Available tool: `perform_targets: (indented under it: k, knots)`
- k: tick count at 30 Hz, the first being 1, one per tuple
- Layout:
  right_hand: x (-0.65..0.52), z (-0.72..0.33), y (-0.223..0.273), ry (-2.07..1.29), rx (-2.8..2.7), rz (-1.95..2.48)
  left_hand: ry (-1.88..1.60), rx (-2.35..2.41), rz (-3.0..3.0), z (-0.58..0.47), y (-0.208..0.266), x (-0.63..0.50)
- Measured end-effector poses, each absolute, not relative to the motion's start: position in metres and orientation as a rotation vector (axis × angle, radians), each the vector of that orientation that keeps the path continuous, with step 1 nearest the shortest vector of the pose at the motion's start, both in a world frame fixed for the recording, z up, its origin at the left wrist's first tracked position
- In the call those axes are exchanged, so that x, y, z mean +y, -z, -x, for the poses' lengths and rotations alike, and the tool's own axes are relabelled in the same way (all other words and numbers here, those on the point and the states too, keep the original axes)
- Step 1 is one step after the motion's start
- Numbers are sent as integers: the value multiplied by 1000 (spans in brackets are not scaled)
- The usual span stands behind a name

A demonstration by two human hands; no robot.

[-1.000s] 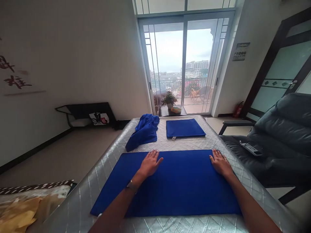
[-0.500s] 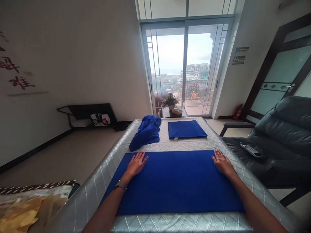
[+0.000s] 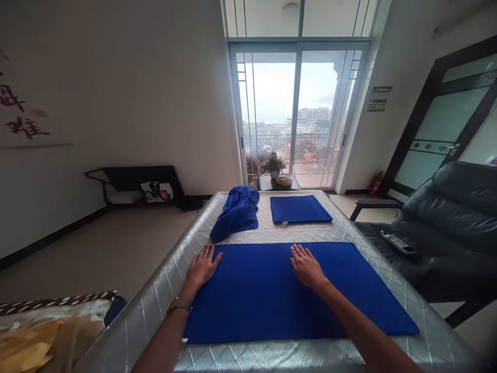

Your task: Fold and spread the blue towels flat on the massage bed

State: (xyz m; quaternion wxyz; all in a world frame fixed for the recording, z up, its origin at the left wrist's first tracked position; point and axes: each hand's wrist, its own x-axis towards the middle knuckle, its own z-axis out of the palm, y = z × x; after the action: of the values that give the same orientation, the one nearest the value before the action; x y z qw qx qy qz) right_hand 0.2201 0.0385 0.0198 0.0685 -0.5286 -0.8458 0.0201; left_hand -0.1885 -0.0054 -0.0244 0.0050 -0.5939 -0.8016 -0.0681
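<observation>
A flat blue cloth (image 3: 256, 295) lies spread across the near part of a silver quilted bed-like surface (image 3: 252, 358). At its far left corner rests my left hand (image 3: 201, 267), palm down with fingers spread. My right hand (image 3: 306, 265) lies flat on the cloth right of its middle, near the far edge, fingers stretched out. Neither hand grasps anything. Beyond the cloth sit a crumpled blue cloth (image 3: 237, 213) on the left and a neatly folded blue cloth (image 3: 301, 209) with a small white tag on the right.
To the right stands a dark padded armchair (image 3: 438, 228) with a remote-like device (image 3: 399, 242) on its seat. A small table with a potted plant (image 3: 274, 165) is at the far end, before sliding glass doors. Patterned bedding (image 3: 50, 331) shows at the lower left.
My right hand has moved left from the cloth's far right corner towards its middle. My left hand has shifted slightly left and nearer, to the far left corner. The view has tilted a little.
</observation>
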Motion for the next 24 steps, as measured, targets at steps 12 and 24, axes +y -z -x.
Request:
perform_targets:
  k: [12, 24]
  knots:
    - [77, -293, 4, -199, -2518, 1746, 238, -2467, 1874, 190, 25, -8]
    - [100, -408, 23, -8, -2235, 2133, 191, -2460, 1906, 203, 31, -5]
